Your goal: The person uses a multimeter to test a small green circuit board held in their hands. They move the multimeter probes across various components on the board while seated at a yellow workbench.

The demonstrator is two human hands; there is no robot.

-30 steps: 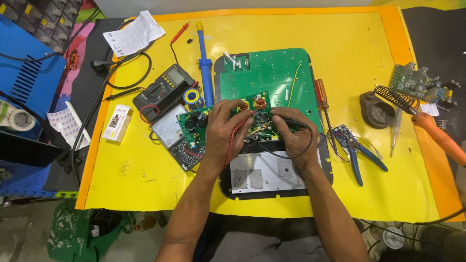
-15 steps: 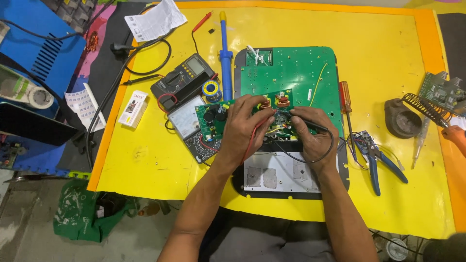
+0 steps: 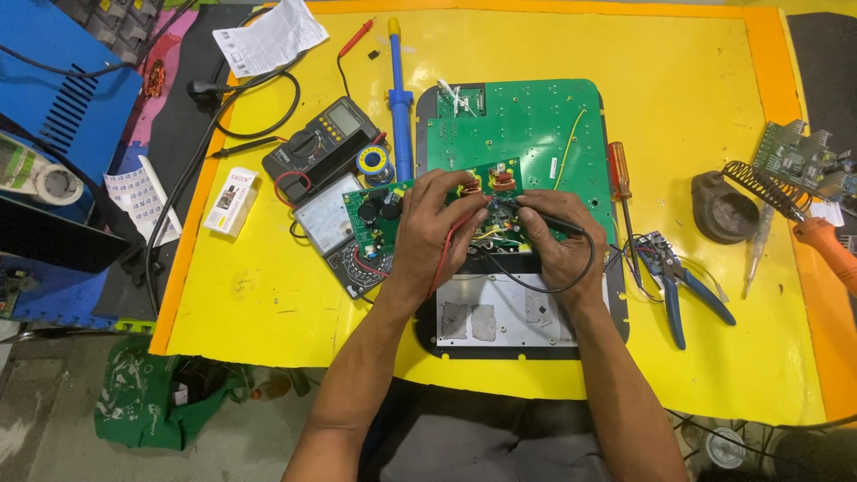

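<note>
Left hand (image 3: 437, 223) pinching red probe, right hand (image 3: 558, 234) gripping black probe on small circuit board (image 3: 393, 214); light, stiff, fragile, best held by edges

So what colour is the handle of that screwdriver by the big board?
The screwdriver handle is orange-red, seen clearly in the head view.

Two bare forearms, no sleeves in view, hands (image 3: 500, 232) without gloves or rings, seemingly grey trousers below
</note>
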